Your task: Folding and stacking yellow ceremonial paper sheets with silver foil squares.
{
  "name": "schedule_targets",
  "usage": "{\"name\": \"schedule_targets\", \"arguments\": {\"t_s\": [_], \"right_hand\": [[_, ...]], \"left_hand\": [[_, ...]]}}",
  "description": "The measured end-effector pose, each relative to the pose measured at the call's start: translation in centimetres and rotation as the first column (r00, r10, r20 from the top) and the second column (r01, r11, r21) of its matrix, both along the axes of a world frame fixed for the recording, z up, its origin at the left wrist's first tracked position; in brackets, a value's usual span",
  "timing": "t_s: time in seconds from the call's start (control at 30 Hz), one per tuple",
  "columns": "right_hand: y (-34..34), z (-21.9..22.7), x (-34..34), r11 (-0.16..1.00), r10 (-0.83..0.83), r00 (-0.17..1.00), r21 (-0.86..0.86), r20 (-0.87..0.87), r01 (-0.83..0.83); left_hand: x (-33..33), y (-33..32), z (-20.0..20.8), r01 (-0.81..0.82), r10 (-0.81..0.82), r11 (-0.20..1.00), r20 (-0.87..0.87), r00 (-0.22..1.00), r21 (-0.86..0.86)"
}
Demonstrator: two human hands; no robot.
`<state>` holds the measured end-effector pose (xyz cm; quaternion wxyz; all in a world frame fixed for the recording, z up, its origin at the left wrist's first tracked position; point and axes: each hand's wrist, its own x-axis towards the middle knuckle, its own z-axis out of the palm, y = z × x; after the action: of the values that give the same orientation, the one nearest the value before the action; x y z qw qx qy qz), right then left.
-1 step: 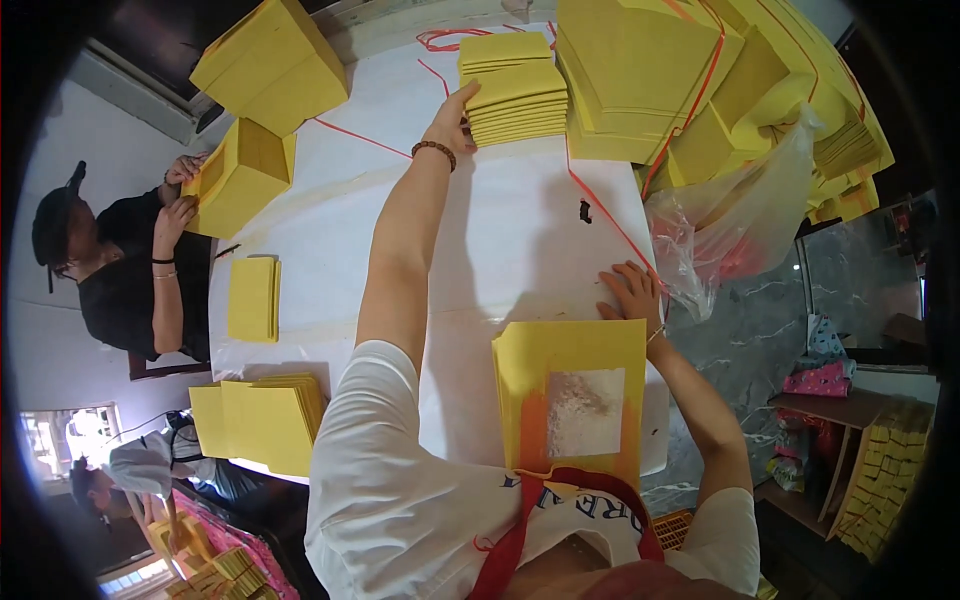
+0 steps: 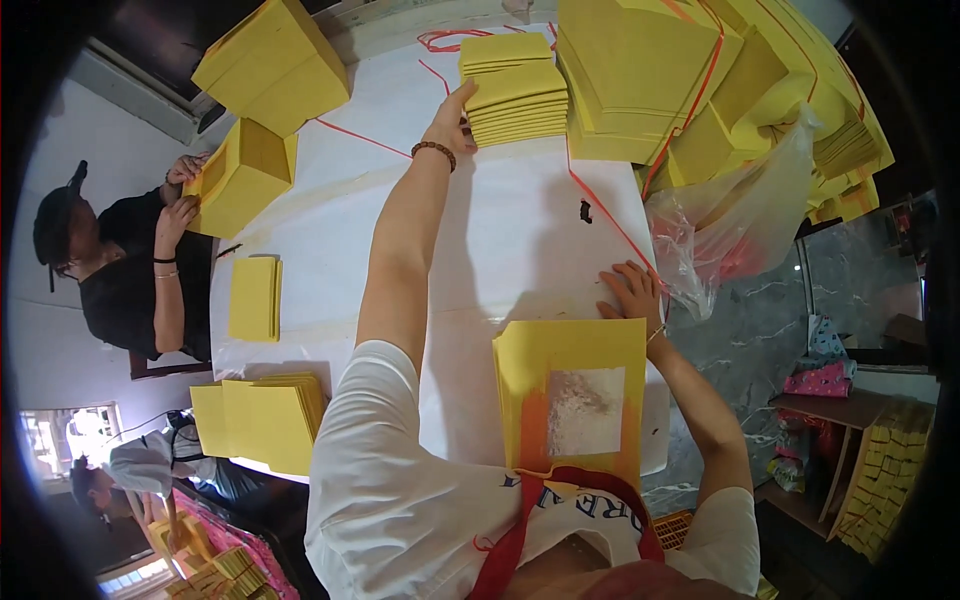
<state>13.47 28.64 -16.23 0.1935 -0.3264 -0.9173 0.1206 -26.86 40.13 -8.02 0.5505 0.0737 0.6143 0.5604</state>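
At the far middle of the white table, my left hand (image 2: 453,120) grips the left side of a stack of folded yellow paper (image 2: 518,105). One finger reaches over its edge, the thumb sits lower at the near corner, and the other fingers are partly hidden. My right hand (image 2: 632,292) rests flat near the table's right edge, fingers spread, holding nothing. Just below it, right in front of my body, lies a pile of flat yellow paper sheets (image 2: 520,390). Its top sheet bears an orange patch and a pale, smudged rectangle (image 2: 586,412).
Large yellow paper stacks (image 2: 640,80) with red straps and a clear plastic bag (image 2: 740,220) crowd the far right. A person in black (image 2: 120,270) handles a yellow paper block (image 2: 240,180) at the left. Smaller yellow piles (image 2: 255,300) lie near them. Another person (image 2: 150,465) bends behind.
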Motion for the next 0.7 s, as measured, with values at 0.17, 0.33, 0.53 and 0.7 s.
{"name": "schedule_targets", "arguments": {"t_s": [0.17, 0.33, 0.53, 0.7], "right_hand": [[0.1, -1.4, 0.4, 0.998, 0.003, 1.0, 0.057, -0.024, -0.002], [0.1, -1.9, 0.2, 0.998, 0.007, 1.0, 0.07, -0.014, -0.006], [2.3, -4.7, 2.7, 0.991, 0.032, 0.9, -0.106, -0.435, -0.087], [-3.2, -1.8, 5.4, 0.585, -0.489, 0.62, -0.758, -0.614, -0.289]], "left_hand": [[-1.3, -0.5, -0.6, -0.268, 0.268, 0.963, -0.108, 0.958, 0.011], [-1.3, -5.3, -1.0, -0.24, 0.35, 0.919, -0.367, 0.862, 0.314], [8.3, -16.8, 2.1, 0.041, 0.036, 0.965, -0.286, 0.958, 0.261], [15.5, -28.8, -2.0, 0.018, -0.009, 0.963, -0.034, 0.999, 0.269]]}}
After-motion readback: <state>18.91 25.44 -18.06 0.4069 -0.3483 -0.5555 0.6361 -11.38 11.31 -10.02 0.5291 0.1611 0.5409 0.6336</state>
